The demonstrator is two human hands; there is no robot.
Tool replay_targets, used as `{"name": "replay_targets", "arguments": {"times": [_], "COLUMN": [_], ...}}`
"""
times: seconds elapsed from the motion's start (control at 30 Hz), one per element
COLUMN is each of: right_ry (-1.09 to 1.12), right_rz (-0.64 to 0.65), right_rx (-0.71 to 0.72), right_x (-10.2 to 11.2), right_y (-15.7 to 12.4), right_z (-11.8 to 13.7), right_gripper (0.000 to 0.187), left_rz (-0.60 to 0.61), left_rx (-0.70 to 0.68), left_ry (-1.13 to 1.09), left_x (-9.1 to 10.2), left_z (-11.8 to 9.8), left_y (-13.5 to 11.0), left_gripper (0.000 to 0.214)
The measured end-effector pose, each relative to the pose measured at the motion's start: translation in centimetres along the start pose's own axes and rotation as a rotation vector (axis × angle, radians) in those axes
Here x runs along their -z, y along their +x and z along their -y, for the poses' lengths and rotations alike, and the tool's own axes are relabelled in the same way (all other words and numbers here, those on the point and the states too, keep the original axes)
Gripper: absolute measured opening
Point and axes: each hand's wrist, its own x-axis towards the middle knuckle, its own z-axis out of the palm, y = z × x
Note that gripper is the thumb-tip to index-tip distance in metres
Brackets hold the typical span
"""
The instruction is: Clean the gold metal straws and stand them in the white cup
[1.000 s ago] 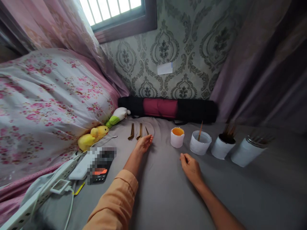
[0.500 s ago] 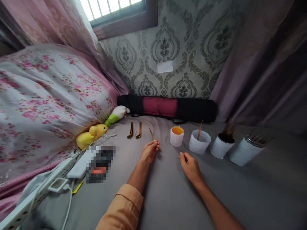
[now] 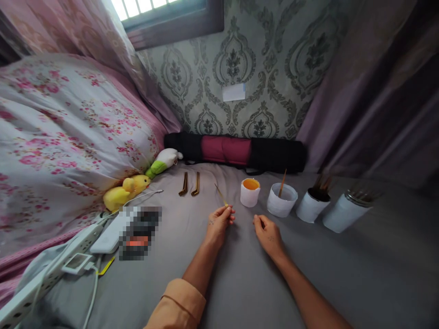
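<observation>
one of three gold pieces is up off the bed, that's about how far along we judge this. our left hand (image 3: pixel 219 221) has its fingers (image 3: pixel 229 211) pinched closed on the lower end of a thin gold tool (image 3: pixel 221 195), and the tip slants up toward 11 o'clock, clear of the grey sheet (image 3: pixel 240 283). the other two, the bent gold pieces (image 3: pixel 190 183), lie side by side on the sheet at 10 o'clock from that hand, near but untouched.

our right hand (image 3: pixel 265 233) rests on the sheet at 3 o'clock of the left one, fingers curled in, and we see nothing in it.

four white cups run from 1 o'clock out toward 3 o'clock:
- orange-filled cup (image 3: pixel 249 193), nearest the tool but apart from it
- cup with one stick (image 3: pixel 281 200)
- cup of dark sticks (image 3: pixel 311 205)
- metal-rimmed cup (image 3: pixel 341 211), contents too blurred to tell

the held tool is over no cup and touches none. so as we read it, pickup done for one piece, two not lifted.

at 12 o'clock a black and maroon roll (image 3: pixel 236 153) lies along the wall. at 9 to 10 o'clock sit a yellow plush duck (image 3: pixel 125 193), a power strip (image 3: pixel 51 274) and floral bedding (image 3: pixel 68 128).
</observation>
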Motion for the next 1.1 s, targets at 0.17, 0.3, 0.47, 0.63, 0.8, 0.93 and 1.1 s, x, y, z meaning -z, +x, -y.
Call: {"name": "replay_targets", "arguments": {"times": [0.17,0.3,0.47,0.63,0.8,0.93,1.1], "right_ry": [0.016,0.024,0.066,0.107,0.161,0.2,0.261], "right_rz": [0.02,0.024,0.041,0.055,0.089,0.106,0.089], "right_rx": [0.01,0.008,0.01,0.007,-0.011,-0.013,-0.02], "right_x": [0.2,0.3,0.3,0.3,0.4,0.5,0.5], "right_y": [-0.1,-0.1,-0.1,-0.1,0.0,0.0,0.0], "right_z": [0.2,0.2,0.1,0.0,0.1,0.1,0.0], "right_gripper": [0.044,0.046,0.044,0.042,0.044,0.042,0.043], "left_rz": [0.017,-0.004,-0.011,0.009,0.03,0.066,0.088], "left_rx": [-0.051,-0.082,-0.149,-0.252,-0.382,-0.45,-0.454], "left_ry": [0.097,0.207,0.343,0.473,0.628,0.717,0.703], "left_x": [-0.6,-1.0,-1.0,-0.9,-0.8,-0.8,-0.8], "left_z": [0.3,0.5,0.8,0.9,0.8,0.8,0.8], "left_y": [-1.3,-2.0,-2.3,-2.6,-3.0,-3.2,-3.4], "left_gripper": [0.037,0.039,0.033,0.028,0.025,0.025,0.024]}}
